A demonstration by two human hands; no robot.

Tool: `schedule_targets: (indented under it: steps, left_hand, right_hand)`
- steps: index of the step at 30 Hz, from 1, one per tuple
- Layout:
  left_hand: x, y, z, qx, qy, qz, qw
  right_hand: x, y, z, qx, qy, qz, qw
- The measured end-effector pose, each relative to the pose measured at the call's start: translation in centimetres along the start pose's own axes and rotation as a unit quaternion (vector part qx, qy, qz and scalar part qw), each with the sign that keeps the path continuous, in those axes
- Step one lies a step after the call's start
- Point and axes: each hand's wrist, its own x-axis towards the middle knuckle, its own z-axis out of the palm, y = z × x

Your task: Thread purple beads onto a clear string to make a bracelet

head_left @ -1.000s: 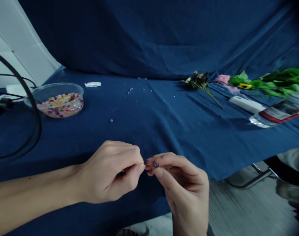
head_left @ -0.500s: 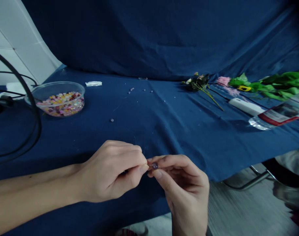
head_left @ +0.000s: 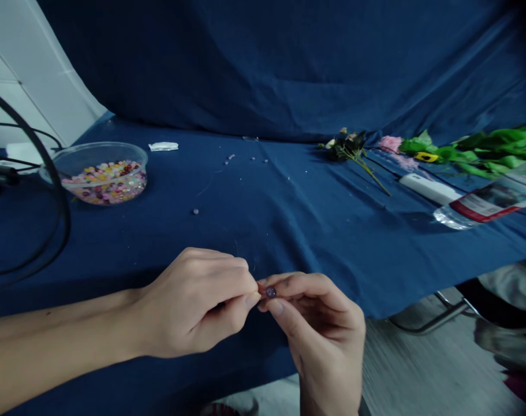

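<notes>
Between the thumb and forefinger of my right hand [head_left: 325, 329] is a small round purple bead [head_left: 271, 292]. My left hand [head_left: 211, 303] is closed in a pinch right beside it, the fingertips nearly touching the bead. A thin clear thread [head_left: 235, 248] rises from behind the left fingers, which appear to grip it; its run between the fingertips is mostly hidden. Beyond my hands a loose purple bead [head_left: 196, 211] lies on the blue cloth [head_left: 263, 202]. Several more small beads [head_left: 230, 157] are scattered farther back.
At the left stands a clear plastic bowl [head_left: 135, 179] of mixed beads, with a black cable [head_left: 63, 208] looping before it. A white packet [head_left: 163, 147] lies behind. To the right are artificial flowers [head_left: 351, 147], a white power strip [head_left: 429, 189] and a bottle [head_left: 483, 208] on its side.
Both hands hold almost the same pose. The bead between the right fingers has turned slightly and sits a touch closer to the left fingertips. The view has shifted slightly.
</notes>
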Motion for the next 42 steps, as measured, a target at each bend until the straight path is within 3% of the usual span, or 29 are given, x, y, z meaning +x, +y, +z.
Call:
schedule_targets:
  steps: [42]
  left_hand:
    - [0.08,0.0,-0.12,0.016,0.0,0.008,1.0]
  right_hand:
    - [0.04,0.07,0.09,-0.005,0.002,-0.001,1.0]
